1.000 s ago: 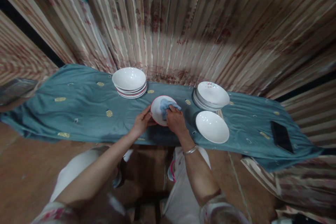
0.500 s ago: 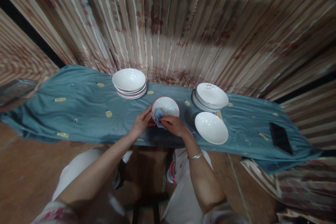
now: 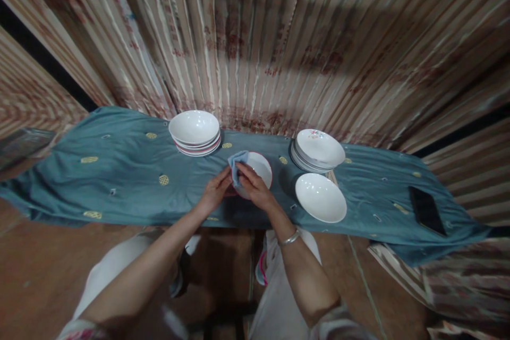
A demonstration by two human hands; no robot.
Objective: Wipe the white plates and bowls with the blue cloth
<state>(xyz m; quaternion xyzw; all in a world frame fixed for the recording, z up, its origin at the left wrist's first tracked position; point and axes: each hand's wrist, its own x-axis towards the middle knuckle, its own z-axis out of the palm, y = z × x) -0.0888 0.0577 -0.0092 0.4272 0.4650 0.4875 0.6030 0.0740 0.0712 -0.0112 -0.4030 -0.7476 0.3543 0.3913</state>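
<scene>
A white bowl with a thin red rim point(image 3: 263, 169) sits on the cloth-covered table in front of me. At its left edge my left hand point(image 3: 216, 189) is closed on the bowl, its fingertips partly hidden. My right hand point(image 3: 255, 186) pinches a crumpled light-blue cloth point(image 3: 239, 159) at the bowl's upper left rim, close to the left fingers. The right hand and the cloth cover much of the bowl's inside. To the right lies a single white oval bowl point(image 3: 321, 198).
Behind on the left rises a stack of white bowls point(image 3: 194, 128), some red-rimmed. Another stack point(image 3: 320, 149), topped by a flower-patterned bowl, stands behind on the right. A black phone point(image 3: 427, 211) lies on the teal tablecloth point(image 3: 131, 170). A pleated curtain point(image 3: 263, 48) hangs behind.
The light-blue cloth has moved from inside the bowl up to its upper left rim, with my right hand shifting left. My left hand stays at the bowl's left side.
</scene>
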